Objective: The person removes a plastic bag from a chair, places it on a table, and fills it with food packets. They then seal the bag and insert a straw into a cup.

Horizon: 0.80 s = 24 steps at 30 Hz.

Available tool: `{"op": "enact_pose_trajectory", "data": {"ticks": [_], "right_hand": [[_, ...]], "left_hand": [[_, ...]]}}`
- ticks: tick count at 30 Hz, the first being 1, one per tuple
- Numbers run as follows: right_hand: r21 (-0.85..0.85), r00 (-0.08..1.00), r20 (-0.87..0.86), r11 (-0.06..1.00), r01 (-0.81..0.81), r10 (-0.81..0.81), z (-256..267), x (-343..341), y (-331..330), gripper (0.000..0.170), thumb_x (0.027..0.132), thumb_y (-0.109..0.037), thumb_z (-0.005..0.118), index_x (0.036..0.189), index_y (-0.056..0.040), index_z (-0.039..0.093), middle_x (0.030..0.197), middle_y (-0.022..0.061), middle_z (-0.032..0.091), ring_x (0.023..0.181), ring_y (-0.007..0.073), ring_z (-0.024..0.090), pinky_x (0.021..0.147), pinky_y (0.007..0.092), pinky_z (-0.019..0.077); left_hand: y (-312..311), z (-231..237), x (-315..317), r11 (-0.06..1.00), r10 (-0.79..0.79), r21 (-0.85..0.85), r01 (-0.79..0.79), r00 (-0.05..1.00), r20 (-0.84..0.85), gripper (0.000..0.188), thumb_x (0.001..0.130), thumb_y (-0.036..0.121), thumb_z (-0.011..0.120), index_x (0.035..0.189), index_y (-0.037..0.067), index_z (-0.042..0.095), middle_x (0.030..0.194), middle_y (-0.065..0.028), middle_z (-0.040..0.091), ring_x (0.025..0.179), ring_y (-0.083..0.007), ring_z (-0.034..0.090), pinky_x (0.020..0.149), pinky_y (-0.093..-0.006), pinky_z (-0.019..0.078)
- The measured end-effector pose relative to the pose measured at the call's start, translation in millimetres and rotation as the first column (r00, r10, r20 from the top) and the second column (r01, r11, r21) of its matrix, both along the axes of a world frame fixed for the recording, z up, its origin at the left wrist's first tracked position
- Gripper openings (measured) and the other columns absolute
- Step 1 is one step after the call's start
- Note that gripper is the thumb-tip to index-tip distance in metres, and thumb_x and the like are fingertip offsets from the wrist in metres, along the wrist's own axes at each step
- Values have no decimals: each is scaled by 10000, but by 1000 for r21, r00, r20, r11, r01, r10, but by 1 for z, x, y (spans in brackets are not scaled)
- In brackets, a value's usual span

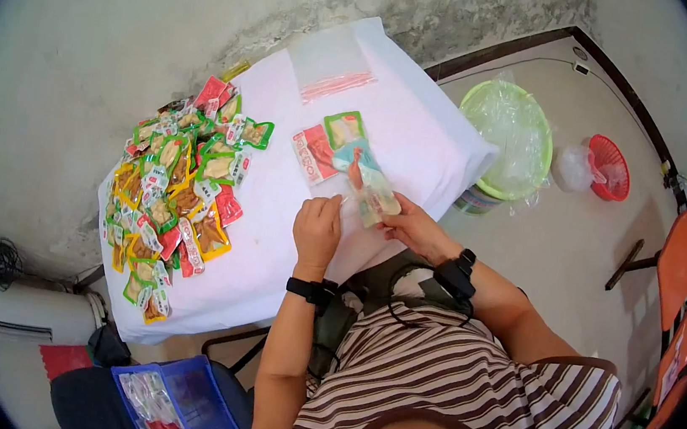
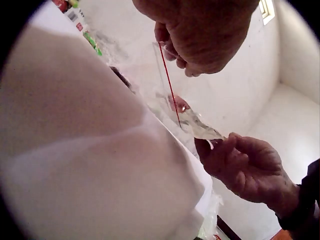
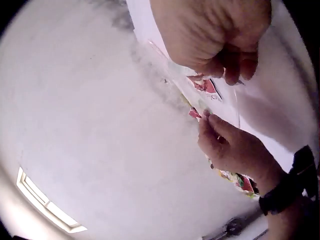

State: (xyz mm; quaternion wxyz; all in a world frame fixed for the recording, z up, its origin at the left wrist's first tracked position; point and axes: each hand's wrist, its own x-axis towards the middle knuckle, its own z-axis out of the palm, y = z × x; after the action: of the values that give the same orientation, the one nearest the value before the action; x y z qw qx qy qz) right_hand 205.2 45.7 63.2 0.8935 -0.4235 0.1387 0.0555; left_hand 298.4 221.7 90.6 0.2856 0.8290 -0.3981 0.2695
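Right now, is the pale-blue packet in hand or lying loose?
In hand: the head view shows the right hand pinching the near end of the pale-blue packet.

On the floor (image 1: 579, 233), a lime-rimmed tub (image 1: 549, 157) is draped with clear plastic (image 1: 510, 132); beyond it, a red openwork basket (image 1: 613, 150) is set. Orange chairs (image 1: 686, 254) are placed at far right.

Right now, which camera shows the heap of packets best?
The head view: the heap lies unblocked on the table. The left wrist shows just a few packets, top left; the right wrist, a strip beside the left hand.
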Motion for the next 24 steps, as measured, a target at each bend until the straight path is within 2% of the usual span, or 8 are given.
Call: {"op": "enact_pose_trajectory", "data": {"ticks": [2, 5, 7, 10, 14, 17, 19, 24], "right_hand": [[-1, 1000, 12, 1000, -2, 3, -5, 12, 2, 353, 895, -108, 538, 1235, -75, 448, 998, 42, 564, 784, 121, 548, 679, 258, 467], [-6, 990, -74, 993, 121, -121, -9, 25, 7, 332, 892, -103, 533, 1207, -46, 444, 996, 62, 570, 834, 136, 570, 699, 273, 482], [60, 940, -186, 952, 301, -286, -13, 31, 15, 286, 892, -112, 530, 1151, -20, 449, 1009, 90, 574, 906, 170, 583, 729, 289, 494], [167, 899, -143, 885, 434, -414, -36, 37, 30, 236, 894, -114, 523, 1098, -15, 457, 1020, 110, 578, 938, 205, 588, 752, 308, 501], [269, 889, -187, 849, 455, -417, -23, 47, 38, 223, 898, -87, 495, 1113, -41, 458, 1063, 123, 580, 967, 227, 589, 821, 342, 482], [357, 883, -169, 807, 469, -439, -13, 48, 40, 355, 899, -83, 472, 1240, -38, 385, 1179, 153, 523, 1065, 238, 539, 865, 360, 453], [478, 911, -54, 790, 383, -408, -22, 49, 39, 346, 905, -150, 467, 1233, -76, 384, 1208, 110, 490, 1121, 248, 489, 907, 396, 396], [519, 908, -105, 757, 398, -406, 14, 49, 38, 440, 937, -353, 381, 1300, -107, 345, 1286, 78, 448, 1208, 231, 401, 972, 451, 291]], "left_hand": [[-1, -1, 1, 1000, 1, 4, -1, 1000, 1, 151, 742, 38, 629, 889, 73, 637, 760, -63, 554, 710, -241, 536, 604, -347, 442], [-1, -4, -2, 1000, -12, 4, 12, 1000, 8, 145, 746, 43, 626, 886, 76, 637, 759, -59, 554, 713, -242, 537, 606, -350, 441], [-2, -6, -5, 999, -22, 38, 23, 999, -34, 139, 749, 48, 622, 884, 78, 637, 763, -55, 555, 717, -242, 538, 610, -349, 441], [-2, -8, -7, 999, -39, 31, 41, 997, -62, 152, 749, 28, 615, 894, 68, 635, 766, -68, 572, 733, -248, 547, 637, -344, 451], [-3, -7, -8, 998, -36, 53, 41, 995, -91, 155, 747, 26, 615, 896, 69, 635, 766, -69, 571, 739, -249, 549, 643, -345, 452], [-2, -9, -7, 999, -33, 35, 37, 995, -93, 151, 745, 23, 614, 888, 67, 633, 769, -71, 570, 746, -251, 550, 645, -345, 452], [0, -11, -5, 999, -50, 19, 51, 995, -88, 159, 739, 18, 614, 889, 67, 633, 771, -74, 569, 752, -252, 551, 649, -347, 452], [1, -13, -5, 998, -51, 28, 54, 994, -95, 179, 729, 12, 613, 898, 69, 630, 774, -74, 570, 757, -257, 550, 657, -357, 448]]}}
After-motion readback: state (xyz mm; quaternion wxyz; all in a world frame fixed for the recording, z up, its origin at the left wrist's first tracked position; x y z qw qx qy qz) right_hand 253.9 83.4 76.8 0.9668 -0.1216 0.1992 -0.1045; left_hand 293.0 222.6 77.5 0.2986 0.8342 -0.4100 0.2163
